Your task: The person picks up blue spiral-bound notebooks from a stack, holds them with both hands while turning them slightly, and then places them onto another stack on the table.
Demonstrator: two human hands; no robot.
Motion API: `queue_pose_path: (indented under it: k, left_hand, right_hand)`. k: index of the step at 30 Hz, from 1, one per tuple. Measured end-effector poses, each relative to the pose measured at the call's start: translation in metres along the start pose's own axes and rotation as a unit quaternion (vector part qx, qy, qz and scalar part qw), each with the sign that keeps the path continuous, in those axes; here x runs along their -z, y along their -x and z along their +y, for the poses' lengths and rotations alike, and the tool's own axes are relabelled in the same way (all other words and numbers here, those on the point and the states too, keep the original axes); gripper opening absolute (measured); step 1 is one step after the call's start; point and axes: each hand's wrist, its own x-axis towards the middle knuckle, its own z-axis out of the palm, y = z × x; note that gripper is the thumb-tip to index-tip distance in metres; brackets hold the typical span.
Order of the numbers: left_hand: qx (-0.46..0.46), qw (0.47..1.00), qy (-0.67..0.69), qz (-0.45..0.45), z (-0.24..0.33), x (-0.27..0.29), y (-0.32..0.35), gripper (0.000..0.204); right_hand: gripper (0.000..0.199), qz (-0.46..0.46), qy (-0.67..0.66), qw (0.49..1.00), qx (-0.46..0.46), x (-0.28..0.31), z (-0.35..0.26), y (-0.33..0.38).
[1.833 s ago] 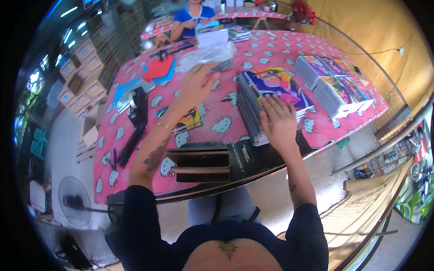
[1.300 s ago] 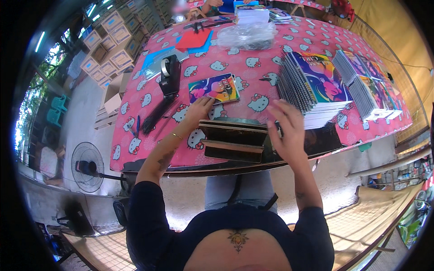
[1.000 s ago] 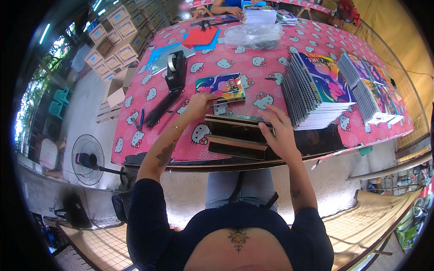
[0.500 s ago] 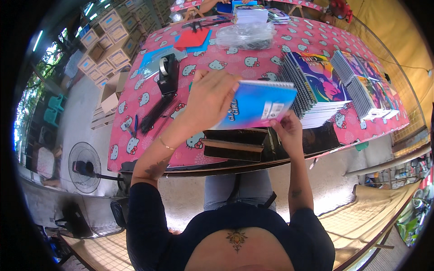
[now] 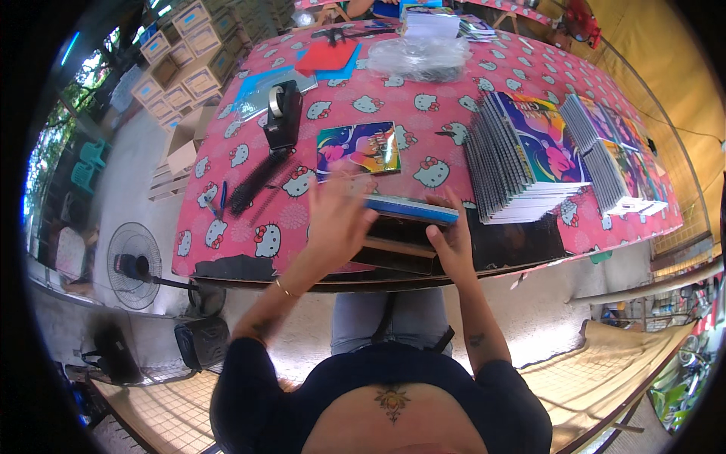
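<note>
A spiral notebook (image 5: 412,209), seen edge-on with a blue side, is held low over the near table edge. My right hand (image 5: 454,246) grips its right end, thumb in front and fingers behind. At the notebook's left end is my left hand (image 5: 336,216), its fingers blurred by motion but stretched out and apart from the thumb. Beyond them, a colourful notebook or cover (image 5: 359,147) lies flat on the table. Just below the held notebook sits a dark open box or holder (image 5: 397,253) with a brown strip.
A tall stack of spiral notebooks (image 5: 522,151) stands right, with more stacks (image 5: 616,155) beyond. To the left are a black tape-dispenser-like tool (image 5: 283,121), a bundle of black spiral coils (image 5: 257,185) and a blue pen-like tool (image 5: 223,198). Clear plastic (image 5: 420,59) and a red sheet (image 5: 327,57) lie farther back.
The notebook has come down toward me and tipped from showing its blue face to edge-on. Both hands have lowered with it, uncovering the colourful item on the table.
</note>
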Motion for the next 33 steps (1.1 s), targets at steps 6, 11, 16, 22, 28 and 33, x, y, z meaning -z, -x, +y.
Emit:
queue_pose_path:
  k: [6,11,16,22,28,33]
  left_hand:
    - [0.4,0.85,0.333,0.085,-0.005,-0.023,0.04,0.048]
    - [0.265,0.953,-0.141,0.042,-0.177,-0.051,0.066,0.024]
    - [0.273,0.952,-0.032,0.137,-0.155,-0.047,0.045,0.014]
    - [0.218,0.942,0.237,0.096,-0.028,0.028,0.018,0.022]
    - [0.237,0.931,0.261,0.092,-0.009,0.03,0.02,0.016]
    - [0.221,0.94,0.244,0.086,-0.017,0.026,0.02,0.017]
  right_hand:
    - [0.054,0.037,0.106,0.994,-0.006,0.0,0.015,-0.015]
    - [0.057,0.027,0.107,0.994,0.0,0.022,0.015,-0.018]
    - [0.047,0.132,0.116,0.972,0.157,0.033,-0.013,-0.024]
    - [0.036,0.002,0.185,0.94,0.286,-0.028,-0.067,-0.029]
    - [0.026,-0.111,0.449,0.856,0.232,-0.084,-0.052,-0.057]
    - [0.013,-0.103,0.441,0.866,0.213,-0.086,-0.037,-0.063]
